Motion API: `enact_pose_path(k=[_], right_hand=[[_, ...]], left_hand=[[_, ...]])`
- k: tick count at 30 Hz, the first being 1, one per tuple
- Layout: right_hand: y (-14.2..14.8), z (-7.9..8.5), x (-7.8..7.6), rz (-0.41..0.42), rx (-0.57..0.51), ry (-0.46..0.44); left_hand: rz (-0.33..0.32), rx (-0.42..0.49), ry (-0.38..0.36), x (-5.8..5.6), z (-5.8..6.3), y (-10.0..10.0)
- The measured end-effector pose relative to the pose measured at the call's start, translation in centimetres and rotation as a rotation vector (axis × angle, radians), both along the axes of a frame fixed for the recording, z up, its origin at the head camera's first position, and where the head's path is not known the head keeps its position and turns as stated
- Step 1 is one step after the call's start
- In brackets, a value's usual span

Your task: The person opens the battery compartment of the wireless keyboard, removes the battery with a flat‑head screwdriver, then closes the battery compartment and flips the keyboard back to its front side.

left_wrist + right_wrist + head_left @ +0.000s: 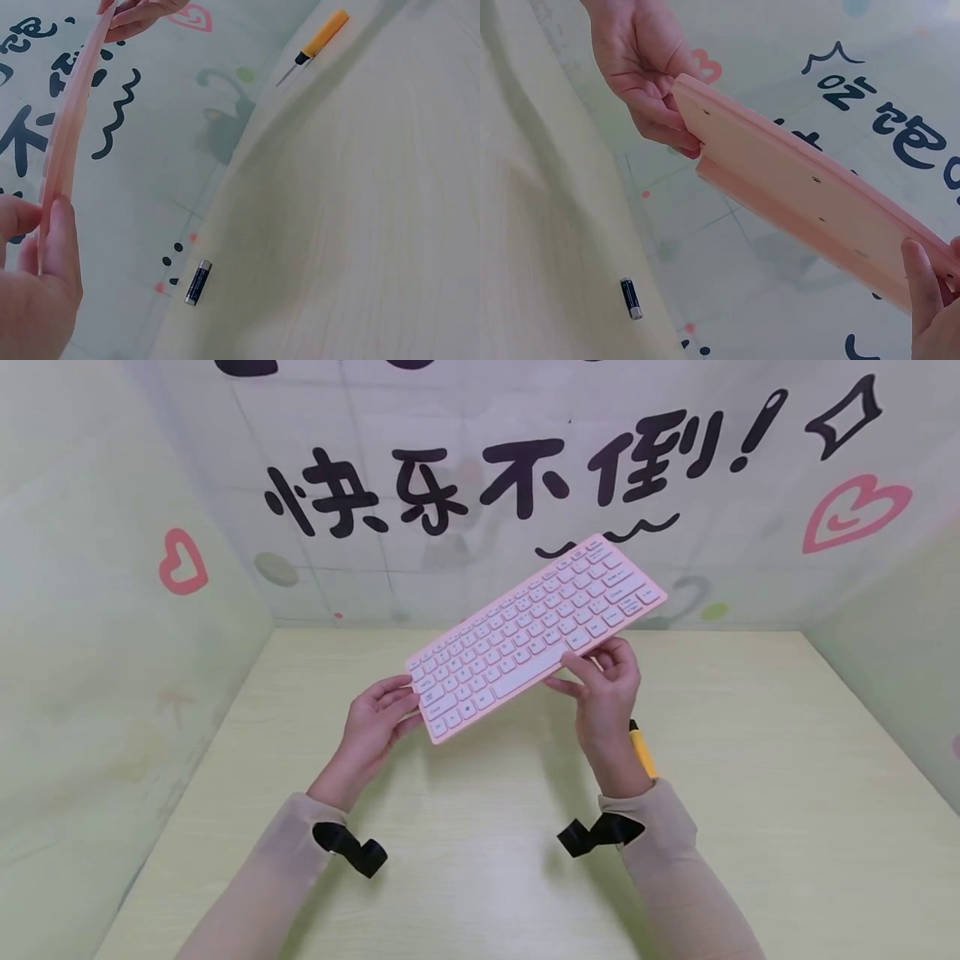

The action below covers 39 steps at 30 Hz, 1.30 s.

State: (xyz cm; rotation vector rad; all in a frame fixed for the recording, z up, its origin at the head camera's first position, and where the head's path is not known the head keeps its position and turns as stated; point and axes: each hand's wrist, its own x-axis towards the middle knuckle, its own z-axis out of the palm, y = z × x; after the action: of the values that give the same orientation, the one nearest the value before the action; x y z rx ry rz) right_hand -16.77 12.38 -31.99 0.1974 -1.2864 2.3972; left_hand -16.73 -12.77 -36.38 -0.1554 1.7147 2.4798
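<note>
A pink keyboard [525, 635] with white keys is held up over the table, its right end higher than its left. My left hand [378, 718] pinches the left end between thumb and fingers. With the thumb on the near edge and fingers behind, my right hand [607, 710] grips it right of the space bar. In the right wrist view the pale pink underside [780, 172] shows small dark screw holes. A small dark battery [631, 298] lies on the table; the keyboard hides it in the head view.
On the table to the right lies a screwdriver with a yellow handle [642, 752], partly hidden behind the right wrist. Its metal shaft [287, 75] shows in the left wrist view. A printed wall covering [465, 585] rises behind the table [480, 860] and along both sides.
</note>
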Motion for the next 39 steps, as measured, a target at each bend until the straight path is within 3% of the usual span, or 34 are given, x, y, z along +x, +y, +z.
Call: enact_pose_path(k=[5, 14, 20, 29, 34, 39], right_hand=[[0.1, -0.1, -0.1, 0.023, 0.032, 0.02], [1.0, 0.5, -0.5, -0.025, -0.017, -0.013], [2.0, 0.5, -0.8, -0.044, -0.064, -0.023], [3.6, 0.4, -1.0, -0.037, -0.103, -0.046], [4.6, 0.2, -1.0, -0.024, -0.04, -0.067], [6.2, 0.0, -1.0, 0.041, 0.118, -0.095]], left_hand=[[0.054, -0.019, -0.005, 0.0, -0.4, 0.0], [0.099, -0.037, 0.034, -0.1, -0.7, -1.1], [0.087, -0.061, 0.047, 0.0, -0.9, -1.9], [0.038, -0.106, 0.126, 0.3, -0.8, -3.1], [0.005, -0.138, 0.14, 0.2, -0.5, -3.8], [-0.006, -0.185, 0.146, -0.1, -0.3, -4.5]])
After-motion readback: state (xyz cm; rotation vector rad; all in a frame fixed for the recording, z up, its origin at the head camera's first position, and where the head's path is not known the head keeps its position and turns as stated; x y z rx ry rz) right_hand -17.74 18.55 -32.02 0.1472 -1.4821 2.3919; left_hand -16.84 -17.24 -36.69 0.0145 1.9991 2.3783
